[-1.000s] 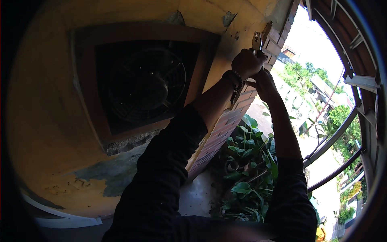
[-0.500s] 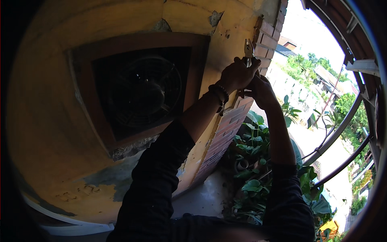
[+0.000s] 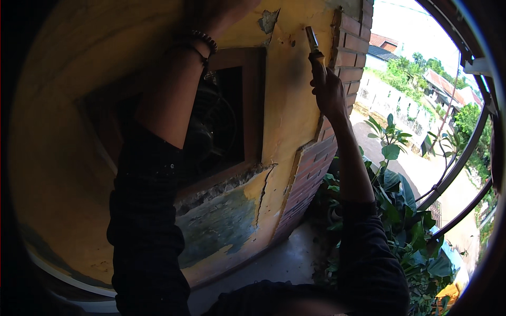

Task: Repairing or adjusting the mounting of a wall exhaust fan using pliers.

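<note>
My right hand [image 3: 330, 95] is closed round the handles of a pair of pliers [image 3: 316, 55], with its metal jaws pointing up beside the brick edge of the wall. The handles look yellowish and dark. High against the yellow wall [image 3: 287, 105], my left hand [image 3: 226, 11] reaches past the upper edge of the view. Its fingers are cut off, so what it touches or holds is hidden. Beaded bracelets [image 3: 204, 45] ring the left wrist. Behind my left forearm is a round fan [image 3: 211, 126] in a dark, brown-framed opening.
Brick facing [image 3: 311, 168] runs along the wall's right edge. Chipped plaster and a crack [image 3: 262, 197] mark the wall below the opening. Leafy plants [image 3: 395, 184] grow at the lower right, near curved metal bars [image 3: 456, 158]. Houses and a white wall lie beyond.
My hands have come apart. The left has moved up and left across the fan opening; the right keeps the pliers, now raised higher. The view has shifted slightly.
</note>
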Demonstrator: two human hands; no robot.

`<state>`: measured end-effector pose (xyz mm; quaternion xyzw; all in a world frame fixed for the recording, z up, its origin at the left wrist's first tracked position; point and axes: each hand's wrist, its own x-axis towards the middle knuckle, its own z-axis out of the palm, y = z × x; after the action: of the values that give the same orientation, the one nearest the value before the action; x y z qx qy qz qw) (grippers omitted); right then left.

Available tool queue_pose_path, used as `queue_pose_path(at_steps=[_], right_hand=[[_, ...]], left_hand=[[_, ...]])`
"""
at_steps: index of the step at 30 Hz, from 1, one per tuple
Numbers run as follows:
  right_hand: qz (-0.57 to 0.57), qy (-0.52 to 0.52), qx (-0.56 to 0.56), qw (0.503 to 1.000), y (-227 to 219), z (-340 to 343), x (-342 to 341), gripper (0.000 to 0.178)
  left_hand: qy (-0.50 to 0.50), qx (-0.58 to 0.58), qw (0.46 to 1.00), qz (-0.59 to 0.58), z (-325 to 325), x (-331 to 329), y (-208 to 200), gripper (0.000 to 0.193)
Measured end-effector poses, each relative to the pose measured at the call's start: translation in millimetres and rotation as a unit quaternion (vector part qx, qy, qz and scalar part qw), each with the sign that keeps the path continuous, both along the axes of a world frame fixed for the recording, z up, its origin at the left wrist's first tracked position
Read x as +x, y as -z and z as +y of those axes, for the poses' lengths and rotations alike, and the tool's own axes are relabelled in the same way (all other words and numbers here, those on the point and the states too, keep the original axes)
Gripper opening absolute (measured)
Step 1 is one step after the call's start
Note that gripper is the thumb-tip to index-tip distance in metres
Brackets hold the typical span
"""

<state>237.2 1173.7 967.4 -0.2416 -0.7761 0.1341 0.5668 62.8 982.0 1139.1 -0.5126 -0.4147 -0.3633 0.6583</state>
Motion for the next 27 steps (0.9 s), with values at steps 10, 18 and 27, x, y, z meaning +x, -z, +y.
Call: queue_pose_path(at_steps=[10, 18, 27], right_hand=[[0.164, -0.152, -0.027, 0.974, -8.6, -16.0, 9.0, 0.06], [0.105, -0.135, -0.12, 0.978, -16.3, -28.3, 2.1, 0.063], [0.088, -0.135, -0.095, 0.982, -29.7, -28.3, 4.0, 0.064]], left_hand=[[0.003, 0.008, 1.0, 0.019, 3.4, -4.2, 1.0, 0.026], [-0.015, 0.007, 1.0, 0.009, 1.5, -8.3, 2.6, 0.025], [-0.008, 0.021, 0.999, 0.026, 2.9, -12.8, 1.5, 0.025]])
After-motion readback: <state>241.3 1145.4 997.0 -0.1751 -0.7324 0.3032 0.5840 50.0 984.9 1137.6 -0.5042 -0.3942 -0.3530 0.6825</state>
